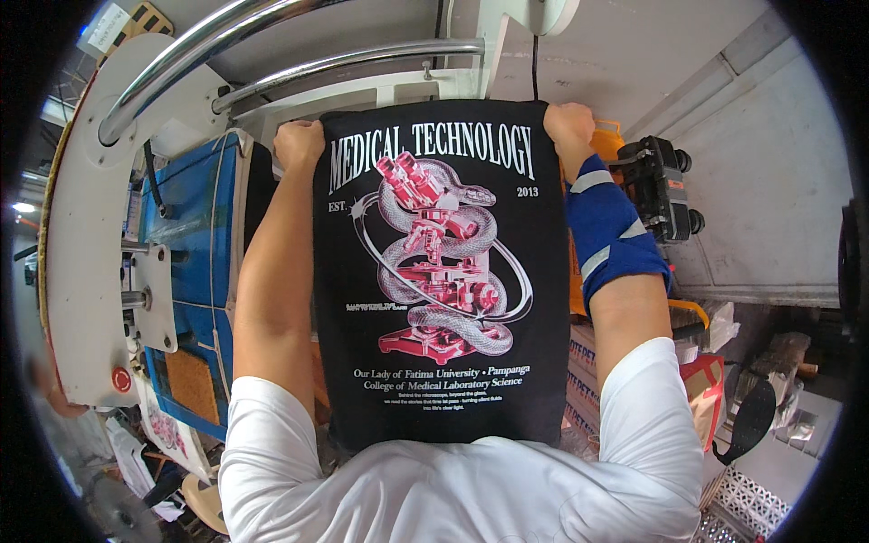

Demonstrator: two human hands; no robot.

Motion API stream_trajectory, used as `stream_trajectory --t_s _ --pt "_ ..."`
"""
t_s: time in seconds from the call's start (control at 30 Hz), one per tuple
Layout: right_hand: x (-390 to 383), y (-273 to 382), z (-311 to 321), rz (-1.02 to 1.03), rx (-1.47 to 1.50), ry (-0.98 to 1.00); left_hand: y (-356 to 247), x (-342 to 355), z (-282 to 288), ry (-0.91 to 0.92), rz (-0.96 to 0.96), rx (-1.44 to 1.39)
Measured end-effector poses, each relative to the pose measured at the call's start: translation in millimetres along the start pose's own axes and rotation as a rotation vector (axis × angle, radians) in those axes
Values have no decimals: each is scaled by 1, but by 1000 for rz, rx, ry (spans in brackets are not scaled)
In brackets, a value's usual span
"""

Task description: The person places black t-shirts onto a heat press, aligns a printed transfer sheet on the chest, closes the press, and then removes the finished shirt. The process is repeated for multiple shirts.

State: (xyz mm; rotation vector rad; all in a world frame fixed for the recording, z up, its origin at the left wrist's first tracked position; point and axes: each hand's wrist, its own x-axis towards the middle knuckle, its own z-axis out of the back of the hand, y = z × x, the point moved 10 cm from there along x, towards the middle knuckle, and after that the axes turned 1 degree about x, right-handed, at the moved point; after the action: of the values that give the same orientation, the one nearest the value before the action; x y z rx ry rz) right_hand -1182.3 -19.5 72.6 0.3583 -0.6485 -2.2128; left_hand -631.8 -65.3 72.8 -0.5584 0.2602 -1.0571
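Observation:
A black fabric piece [344, 271], printed with white lettering and a pink microscope wrapped by a grey snake, lies spread upright in front of me, its lower edge hidden behind my white shirt. My left hand [299, 145] grips its top left corner with curled fingers. At the top right corner, my right hand [568, 125] grips the fabric in the same way. A blue wrap [608, 249] with silver stripes covers my right forearm.
Left stands a white machine [81, 226] with chrome bars, a red button and a blue board [186, 226]; another person's blurred hand [63, 398] is beyond. At right are an orange frame [690, 310], black device [656, 190], boxes [584, 380] and red bag [697, 389].

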Motion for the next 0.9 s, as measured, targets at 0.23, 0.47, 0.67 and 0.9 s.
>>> stream_trajectory --t_s 0.23,0.47,0.67,0.9 --pt "-164 126 -41 1104 -68 31 -138 -139 -27 20 -1146 -124" --pt "-176 138 -69 825 -236 202 -134 -133 -54 201 -896 252" --pt "-202 70 -11 821 -119 -20 -44 -181 42 26 -803 -33" --pt "-360 -263 167 159 -18 -204 177 -382 323 -244 -697 -203"
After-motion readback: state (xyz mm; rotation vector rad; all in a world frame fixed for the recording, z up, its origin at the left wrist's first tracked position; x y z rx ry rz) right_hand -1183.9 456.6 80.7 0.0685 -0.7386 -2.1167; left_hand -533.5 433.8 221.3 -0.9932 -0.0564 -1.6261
